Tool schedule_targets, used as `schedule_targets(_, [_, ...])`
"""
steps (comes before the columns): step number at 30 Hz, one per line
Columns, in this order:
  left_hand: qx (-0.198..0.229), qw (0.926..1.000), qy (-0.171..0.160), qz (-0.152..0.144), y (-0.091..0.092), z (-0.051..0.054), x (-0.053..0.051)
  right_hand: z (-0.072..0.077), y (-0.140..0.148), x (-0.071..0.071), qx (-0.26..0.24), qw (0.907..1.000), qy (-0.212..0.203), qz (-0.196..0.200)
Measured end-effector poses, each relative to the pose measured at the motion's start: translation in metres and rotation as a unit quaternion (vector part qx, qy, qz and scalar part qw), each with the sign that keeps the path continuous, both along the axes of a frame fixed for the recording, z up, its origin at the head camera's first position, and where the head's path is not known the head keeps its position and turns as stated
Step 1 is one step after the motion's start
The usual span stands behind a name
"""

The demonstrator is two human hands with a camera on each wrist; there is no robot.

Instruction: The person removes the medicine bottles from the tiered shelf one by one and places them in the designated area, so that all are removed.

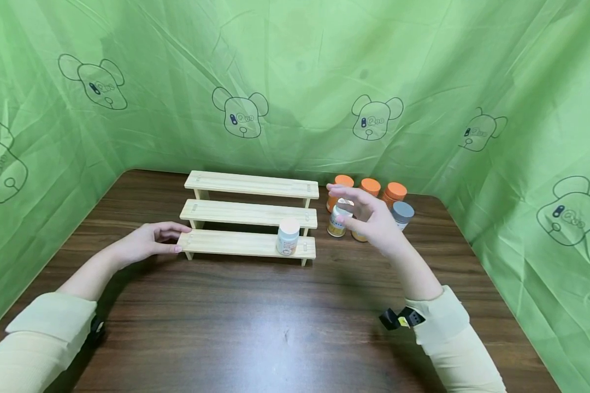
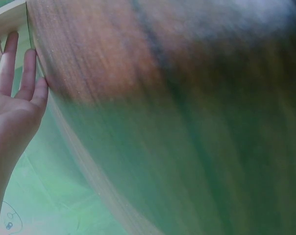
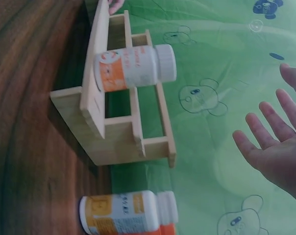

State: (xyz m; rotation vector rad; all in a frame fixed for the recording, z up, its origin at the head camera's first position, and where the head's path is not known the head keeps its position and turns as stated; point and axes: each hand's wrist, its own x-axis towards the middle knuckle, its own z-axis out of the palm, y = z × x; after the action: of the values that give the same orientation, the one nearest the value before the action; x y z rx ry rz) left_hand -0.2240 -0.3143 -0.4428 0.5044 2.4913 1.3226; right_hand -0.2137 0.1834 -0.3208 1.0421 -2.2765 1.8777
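A three-step wooden display stand stands on the table. My left hand grips the left end of its lowest step, thumb at the front and fingers behind; in the left wrist view, the left hand reaches the stand's end. Upright near the right end of that step is a white-capped bottle with an orange-and-white label. My right hand hovers, holding nothing, by a white-capped bottle with a yellow label. Its fingers are spread apart in the right wrist view.
Behind the right hand are several orange-capped bottles and a grey-capped bottle, partly hidden. Another bottle is mostly covered by the hand. Green cloth printed with bear heads encloses the dark wooden table at the back and sides.
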Motion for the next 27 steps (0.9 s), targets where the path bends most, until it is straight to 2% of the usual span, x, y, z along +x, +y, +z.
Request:
schedule_targets(4, [0.002, 1.0000, -0.001, -0.002, 0.000, 0.000, 0.000, -0.009, -0.008, -0.001, -0.001, 0.9997, 0.002, 0.024])
schedule_targets(11, [0.001, 1.0000, -0.005, 0.001, 0.001, -0.001, 0.000, -0.025, -0.023, -0.003, 0.027, 0.9991, -0.009, 0.033])
schedule_targets(19, [-0.001, 1.0000, -0.007, 0.001, 0.001, 0.000, 0.000, -0.025, -0.039, 0.007, 0.050, 0.9972, -0.030, 0.047])
schedule_targets(27, [-0.003, 1.0000, -0.005, 0.001, 0.001, 0.001, 0.001, -0.041, -0.049, 0.001, 0.039, 0.9963, -0.025, 0.072])
